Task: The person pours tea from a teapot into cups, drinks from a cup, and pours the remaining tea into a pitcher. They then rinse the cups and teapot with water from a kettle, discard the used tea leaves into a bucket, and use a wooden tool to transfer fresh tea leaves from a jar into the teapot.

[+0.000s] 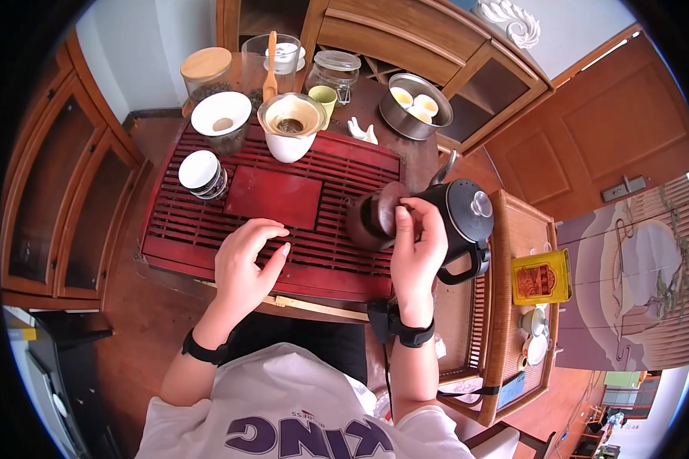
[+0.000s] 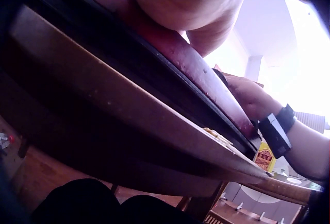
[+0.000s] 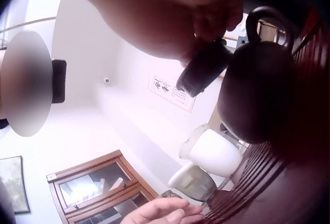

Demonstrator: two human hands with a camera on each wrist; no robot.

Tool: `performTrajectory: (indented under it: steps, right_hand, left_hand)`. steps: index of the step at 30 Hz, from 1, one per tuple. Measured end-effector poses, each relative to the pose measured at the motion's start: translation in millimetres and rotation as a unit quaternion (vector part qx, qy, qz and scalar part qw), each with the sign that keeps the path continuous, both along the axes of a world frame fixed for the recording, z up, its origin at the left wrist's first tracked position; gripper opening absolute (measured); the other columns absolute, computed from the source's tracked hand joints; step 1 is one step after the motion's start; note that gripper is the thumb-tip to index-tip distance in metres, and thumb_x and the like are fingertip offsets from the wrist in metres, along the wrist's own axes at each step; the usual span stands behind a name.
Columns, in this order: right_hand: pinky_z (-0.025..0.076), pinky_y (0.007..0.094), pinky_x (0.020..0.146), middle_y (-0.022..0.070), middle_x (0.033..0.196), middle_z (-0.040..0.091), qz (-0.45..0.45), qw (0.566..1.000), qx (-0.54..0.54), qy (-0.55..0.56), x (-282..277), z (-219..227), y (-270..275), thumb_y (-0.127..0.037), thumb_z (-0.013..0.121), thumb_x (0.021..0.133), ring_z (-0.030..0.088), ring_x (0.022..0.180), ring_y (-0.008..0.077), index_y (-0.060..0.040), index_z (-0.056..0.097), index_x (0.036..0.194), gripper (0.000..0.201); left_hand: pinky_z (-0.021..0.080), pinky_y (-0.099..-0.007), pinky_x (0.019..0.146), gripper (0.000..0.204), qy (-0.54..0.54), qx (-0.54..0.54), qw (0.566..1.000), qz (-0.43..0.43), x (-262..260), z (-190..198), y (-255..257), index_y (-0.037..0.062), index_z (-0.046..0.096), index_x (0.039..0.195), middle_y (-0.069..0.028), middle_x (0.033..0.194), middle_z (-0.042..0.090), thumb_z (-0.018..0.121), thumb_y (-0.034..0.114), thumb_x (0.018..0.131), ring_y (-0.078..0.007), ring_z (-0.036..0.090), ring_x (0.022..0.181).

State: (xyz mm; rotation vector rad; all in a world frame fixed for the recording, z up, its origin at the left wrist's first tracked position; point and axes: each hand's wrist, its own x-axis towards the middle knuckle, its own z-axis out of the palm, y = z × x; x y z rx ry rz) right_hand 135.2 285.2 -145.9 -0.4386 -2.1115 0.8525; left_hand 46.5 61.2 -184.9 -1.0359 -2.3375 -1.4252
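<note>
My right hand (image 1: 421, 249) pinches the lid (image 1: 390, 201) of a dark brown teapot by its knob. In the right wrist view the lid (image 3: 202, 70) hangs tilted beside the opening of the round teapot (image 3: 255, 92), whose loop handle sticks up. The teapot (image 1: 366, 223) sits at the right end of a red slatted tea tray (image 1: 275, 197). My left hand (image 1: 249, 256) hovers by the tray's front edge, fingers loosely bent and holding nothing. Just right of my right hand stands a black gooseneck kettle (image 1: 467, 214).
Along the tray's back stand a white cup with a strainer (image 1: 291, 138), a glass with a white funnel top (image 1: 220, 118) and stacked small cups (image 1: 200, 174). Behind are jars, a green cup (image 1: 323, 99) and a metal bowl (image 1: 415, 115). A wicker cart (image 1: 501, 306) holds a yellow tin (image 1: 542, 277).
</note>
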Motion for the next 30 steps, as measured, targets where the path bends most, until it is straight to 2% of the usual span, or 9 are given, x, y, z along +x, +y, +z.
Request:
performTrajectory:
  steps: [2,4,7,10,14,20,25,28,30]
  right_hand:
    - [0.045,0.0253,0.062,0.0017,0.077,0.058,0.013,0.989,-0.123,0.084,0,-5,0,-0.007,0.064,0.098,0.052,0.069,0.0096,-0.0015,0.065,0.105,0.009]
    - [0.042,0.0193,0.064,-0.0039,0.085,0.056,0.057,0.967,-0.213,0.126,9,2,-2,-0.007,0.055,0.104,0.049,0.072,0.0035,-0.0040,0.059,0.111,0.009]
    - [0.039,0.0161,0.063,-0.0053,0.088,0.052,0.031,0.927,-0.335,0.164,23,4,-12,-0.013,0.049,0.108,0.046,0.072,0.0011,-0.0063,0.056,0.111,0.010]
    - [0.046,0.0191,0.064,-0.0008,0.095,0.059,0.065,0.873,-0.444,0.192,31,-2,-38,-0.012,0.048,0.108,0.054,0.072,0.0049,-0.0079,0.053,0.114,0.009]
    - [0.054,0.0278,0.074,0.0038,0.107,0.062,0.165,0.831,-0.502,0.173,35,-18,-73,-0.011,0.048,0.107,0.060,0.085,0.0099,-0.0090,0.051,0.119,0.013]
    - [0.045,0.0211,0.071,-0.0015,0.093,0.050,0.233,0.830,-0.498,0.090,20,-28,-123,-0.005,0.046,0.107,0.050,0.078,0.0058,-0.0078,0.048,0.112,0.006]
    - [0.043,0.0198,0.074,-0.0017,0.093,0.048,0.264,0.784,-0.557,0.074,13,-38,-139,-0.003,0.041,0.108,0.048,0.082,0.0040,-0.0084,0.045,0.114,0.009]
    - [0.044,0.0206,0.069,-0.0013,0.091,0.051,0.279,0.778,-0.558,0.074,11,-39,-130,0.000,0.047,0.105,0.050,0.078,0.0041,-0.0082,0.044,0.117,0.015]
    - [0.044,0.0219,0.061,-0.0004,0.088,0.054,0.244,0.869,-0.430,0.034,17,-33,-111,0.001,0.057,0.099,0.052,0.073,0.0044,-0.0073,0.046,0.119,0.024]
  left_hand:
    - [0.052,-0.0346,0.086,0.021,-0.023,-0.002,1.000,-0.008,1,3,-1,0.0034,0.066,0.099,-0.0103,0.103,0.069,0.073,-0.002,0.080,-0.0285,0.068,0.097]
    - [0.052,-0.0355,0.082,0.020,-0.010,0.000,1.000,-0.004,0,0,-1,0.0060,0.067,0.099,-0.0080,0.102,0.069,0.074,0.003,0.081,-0.0284,0.068,0.095]
    - [0.052,-0.0363,0.078,0.021,-0.005,0.008,1.000,-0.001,-1,-2,0,0.0082,0.067,0.100,-0.0061,0.102,0.070,0.076,0.009,0.081,-0.0282,0.068,0.092]
    - [0.052,-0.0363,0.079,0.028,-0.013,0.010,1.000,-0.008,0,1,0,0.0072,0.068,0.103,-0.0071,0.103,0.070,0.079,0.013,0.078,-0.0279,0.068,0.093]
    - [0.050,-0.0395,0.088,0.056,-0.038,0.015,0.998,-0.056,-2,-3,-7,0.0056,0.066,0.116,-0.0088,0.109,0.071,0.088,0.032,0.072,-0.0290,0.067,0.100]
    - [0.041,-0.0454,0.109,0.102,-0.039,0.012,0.986,-0.164,-11,-6,-25,0.0045,0.058,0.135,-0.0088,0.117,0.071,0.086,0.064,0.057,-0.0302,0.064,0.113]
    - [0.042,-0.0416,0.110,0.088,-0.146,0.018,0.965,-0.216,-16,-11,-36,0.0034,0.059,0.135,-0.0100,0.128,0.065,0.095,0.029,0.059,-0.0263,0.059,0.122]
    - [0.044,-0.0383,0.107,0.084,-0.246,0.090,0.945,-0.195,-13,-14,-35,0.0026,0.059,0.133,-0.0105,0.125,0.065,0.095,0.024,0.060,-0.0245,0.060,0.120]
    - [0.046,-0.0369,0.105,0.082,-0.220,0.116,0.954,-0.168,-11,-14,-31,0.0021,0.059,0.132,-0.0108,0.125,0.064,0.095,0.020,0.060,-0.0237,0.060,0.118]
